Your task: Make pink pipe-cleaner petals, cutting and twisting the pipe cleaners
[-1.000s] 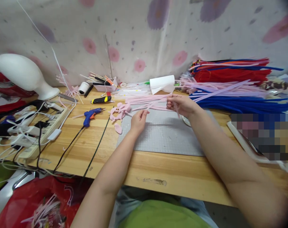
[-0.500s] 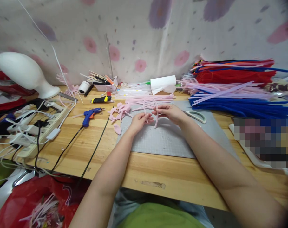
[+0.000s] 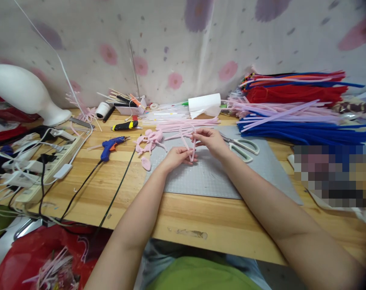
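Both my hands meet over the grey cutting mat [image 3: 219, 177]. My left hand [image 3: 176, 156] pinches the two lower ends of a pale pink pipe cleaner [image 3: 186, 137] that is bent into an upright loop. My right hand [image 3: 209, 139] grips the same pipe cleaner at the right side of the loop. Just behind the hands lies a loose bundle of pink pipe cleaners [image 3: 186, 124]. A cluster of finished pink looped pieces [image 3: 149, 141] sits at the mat's left edge.
Scissors [image 3: 242, 146] lie on the mat right of my hands. A blue glue gun [image 3: 110, 143], a yellow-black cutter [image 3: 125, 126], a power strip [image 3: 46, 161] with cables and a white foam head [image 3: 22, 92] stand left. Stacks of blue, red and pink pipe cleaners [image 3: 298, 108] fill the right.
My right hand drew a pink pipe cleaner from the bundle toward me. Both hands came together and folded it into a loop. The scissors came into sight.
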Motion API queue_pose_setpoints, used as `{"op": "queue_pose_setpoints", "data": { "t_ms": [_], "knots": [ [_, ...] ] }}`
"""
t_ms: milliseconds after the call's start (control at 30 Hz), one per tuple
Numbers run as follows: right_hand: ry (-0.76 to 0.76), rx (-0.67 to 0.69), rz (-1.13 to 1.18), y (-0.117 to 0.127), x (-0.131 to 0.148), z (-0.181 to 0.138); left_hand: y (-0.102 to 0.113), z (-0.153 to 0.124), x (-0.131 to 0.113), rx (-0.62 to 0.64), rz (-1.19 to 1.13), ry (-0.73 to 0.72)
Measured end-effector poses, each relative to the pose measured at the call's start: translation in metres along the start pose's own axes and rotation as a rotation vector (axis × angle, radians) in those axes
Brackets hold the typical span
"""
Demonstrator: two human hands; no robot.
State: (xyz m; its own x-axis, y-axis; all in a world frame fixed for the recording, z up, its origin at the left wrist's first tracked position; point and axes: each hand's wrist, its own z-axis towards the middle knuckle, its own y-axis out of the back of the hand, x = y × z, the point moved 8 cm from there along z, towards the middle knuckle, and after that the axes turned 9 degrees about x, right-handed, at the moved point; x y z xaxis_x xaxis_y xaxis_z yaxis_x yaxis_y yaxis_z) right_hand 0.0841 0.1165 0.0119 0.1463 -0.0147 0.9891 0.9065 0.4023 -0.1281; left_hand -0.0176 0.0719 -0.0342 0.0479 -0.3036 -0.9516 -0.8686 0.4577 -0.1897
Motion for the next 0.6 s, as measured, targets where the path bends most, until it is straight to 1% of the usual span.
{"op": "queue_pose_setpoints", "data": {
  "t_ms": [200,367,500,600],
  "knots": [
    [-0.006,0.013,0.015,-0.01,-0.003,-0.001,-0.001,0.003,0.005,-0.008,0.041,0.034],
    [-0.071,0.089,-0.039,-0.016,-0.008,-0.002,0.001,0.004,0.006,-0.048,0.084,0.037],
    [-0.119,0.215,-0.159,-0.016,-0.014,-0.003,-0.006,-0.002,0.005,0.045,0.082,0.1],
    [-0.217,0.397,-0.151,-0.025,-0.023,-0.01,-0.011,-0.005,0.005,0.112,0.081,0.123]
  ]
}}
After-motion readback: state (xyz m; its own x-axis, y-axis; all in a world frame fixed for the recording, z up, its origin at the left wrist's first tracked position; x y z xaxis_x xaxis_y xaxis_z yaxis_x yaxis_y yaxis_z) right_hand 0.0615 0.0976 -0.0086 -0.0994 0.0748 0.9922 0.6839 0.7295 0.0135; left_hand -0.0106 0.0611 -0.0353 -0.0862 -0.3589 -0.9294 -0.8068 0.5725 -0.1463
